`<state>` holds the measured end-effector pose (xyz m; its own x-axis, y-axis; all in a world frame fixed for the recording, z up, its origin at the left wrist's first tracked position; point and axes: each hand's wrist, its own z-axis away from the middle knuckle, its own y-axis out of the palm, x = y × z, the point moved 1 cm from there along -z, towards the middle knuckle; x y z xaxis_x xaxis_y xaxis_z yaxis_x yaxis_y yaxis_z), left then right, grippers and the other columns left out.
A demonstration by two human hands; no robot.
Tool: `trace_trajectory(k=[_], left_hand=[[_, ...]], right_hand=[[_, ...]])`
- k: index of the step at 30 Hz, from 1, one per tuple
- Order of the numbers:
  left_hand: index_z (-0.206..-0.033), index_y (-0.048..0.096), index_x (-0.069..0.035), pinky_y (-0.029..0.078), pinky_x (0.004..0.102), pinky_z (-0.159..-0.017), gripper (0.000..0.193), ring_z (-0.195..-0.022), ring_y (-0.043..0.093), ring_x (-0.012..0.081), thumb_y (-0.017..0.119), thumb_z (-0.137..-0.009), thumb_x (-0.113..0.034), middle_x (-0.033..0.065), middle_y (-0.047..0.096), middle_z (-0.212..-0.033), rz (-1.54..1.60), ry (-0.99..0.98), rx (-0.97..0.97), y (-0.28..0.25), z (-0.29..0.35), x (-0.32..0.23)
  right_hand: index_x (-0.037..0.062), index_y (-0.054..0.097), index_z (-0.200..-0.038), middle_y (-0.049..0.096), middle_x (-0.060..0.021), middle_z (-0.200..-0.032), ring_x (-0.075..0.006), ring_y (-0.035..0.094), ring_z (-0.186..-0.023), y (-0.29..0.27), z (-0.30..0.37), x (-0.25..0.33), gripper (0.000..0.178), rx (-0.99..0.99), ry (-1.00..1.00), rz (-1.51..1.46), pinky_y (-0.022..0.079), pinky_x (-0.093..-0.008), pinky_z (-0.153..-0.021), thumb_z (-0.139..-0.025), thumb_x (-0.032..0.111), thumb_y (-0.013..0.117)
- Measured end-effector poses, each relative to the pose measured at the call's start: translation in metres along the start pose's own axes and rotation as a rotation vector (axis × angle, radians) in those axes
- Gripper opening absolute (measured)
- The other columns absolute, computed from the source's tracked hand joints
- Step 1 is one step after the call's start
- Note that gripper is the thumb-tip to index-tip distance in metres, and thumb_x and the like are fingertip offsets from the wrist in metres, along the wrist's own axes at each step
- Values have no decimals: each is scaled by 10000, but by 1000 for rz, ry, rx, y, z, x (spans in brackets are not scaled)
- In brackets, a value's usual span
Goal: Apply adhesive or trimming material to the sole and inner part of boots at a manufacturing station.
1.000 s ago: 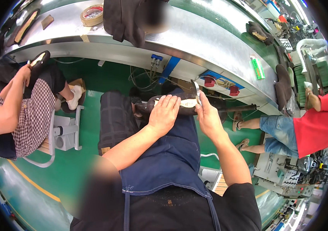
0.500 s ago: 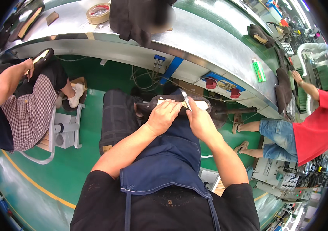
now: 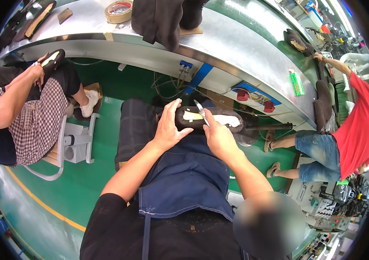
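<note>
A dark brown shoe upper (image 3: 198, 121) lies bottom up across my lap, with a pale strip along its underside. My left hand (image 3: 169, 125) cups its left end, fingers along the far side and thumb at the near side. In my right hand (image 3: 218, 135) is a slim silver metal tool (image 3: 200, 111), held in a pinch over the middle of the shoe's underside. The tool's working end is partly hidden, so its exact kind does not show. My blue apron (image 3: 184, 177) lies beneath.
Ahead runs a metal workbench (image 3: 245, 56) with a tape roll (image 3: 118, 11), dark uppers (image 3: 158, 21) and a green package (image 3: 296, 82). A dark bar (image 3: 269, 127) extends right of the shoe. A seated person (image 3: 28, 95) at left holds another shoe; a person in red (image 3: 353, 125) stands right.
My left hand has slid left off the shoe's underside to its left end, uncovering the pale strip. The right hand has shifted slightly left with the tool. The person in red has reached farther forward.
</note>
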<state>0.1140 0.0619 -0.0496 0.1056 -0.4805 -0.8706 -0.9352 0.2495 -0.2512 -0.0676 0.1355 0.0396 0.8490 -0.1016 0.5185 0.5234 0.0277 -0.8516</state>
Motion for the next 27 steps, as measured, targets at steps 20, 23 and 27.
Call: trace_trajectory(k=[20,23,27], left_hand=[[-1428,598,-68,560,394,-1013,785,-1230,652,372,914,-722,-204,176,604,-1439,-278,134,257,-7,-9,10],[-1529,469,-47,555,410,-1019,925,-1241,643,391,915,-735,-208,172,592,-1464,-278,167,221,-5,-4,9],[-1634,148,-31,514,436,-1060,1232,-1284,612,396,946,-713,-208,151,581,-1489,-25,-171,188,1,-3,18]], right_hand=[[44,414,-1533,696,-347,-1004,-525,684,-925,-11,-7,5,538,144,39,-30,529,-588,-822,-1029,145,576],[36,415,-1535,691,-353,-1051,-519,684,-951,-9,-8,13,536,159,53,-136,532,-583,-829,-1033,140,570],[29,418,-1537,694,-343,-1061,-526,679,-965,17,-10,13,527,30,-101,-169,528,-576,-837,-1041,144,556]])
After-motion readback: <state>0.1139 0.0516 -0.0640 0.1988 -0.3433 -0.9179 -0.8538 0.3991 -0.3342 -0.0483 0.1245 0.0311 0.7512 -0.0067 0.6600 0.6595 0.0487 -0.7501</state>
